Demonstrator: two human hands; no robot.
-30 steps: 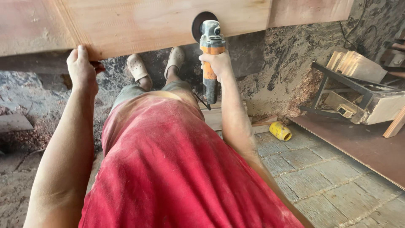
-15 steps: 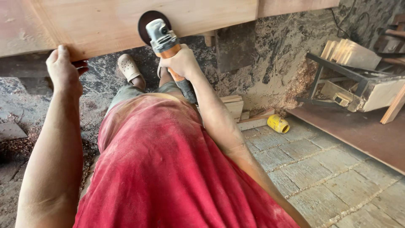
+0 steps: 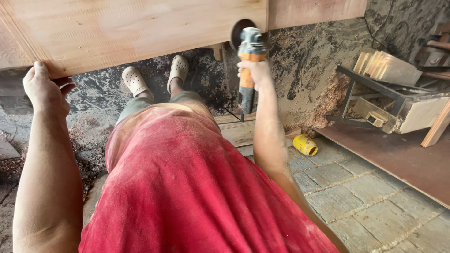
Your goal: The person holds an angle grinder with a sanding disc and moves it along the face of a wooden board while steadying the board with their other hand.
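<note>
The left hand [image 3: 44, 91] clamps the wooden panel's [image 3: 131, 33] edge at upper left, steadying it, while the right hand [image 3: 255, 72] firmly grips the orange angle grinder [image 3: 247, 70], its disc touching the panel's lower edge at top centre.

Colours under your hands

Your orange-and-grey angle grinder [image 3: 247, 70] meets a pale tan, fine-grained wooden board [image 3: 136, 28]; your shirt [image 3: 187, 187] is dusty red.

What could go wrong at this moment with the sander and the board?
The right hand alone holds the angle sander, whose disc sits at the wooden board's edge; it might catch and jerk. The left hand grips that same edge with bare fingers. The feet wear open clogs on a sawdust-covered floor, so slipping seems possible.
</note>
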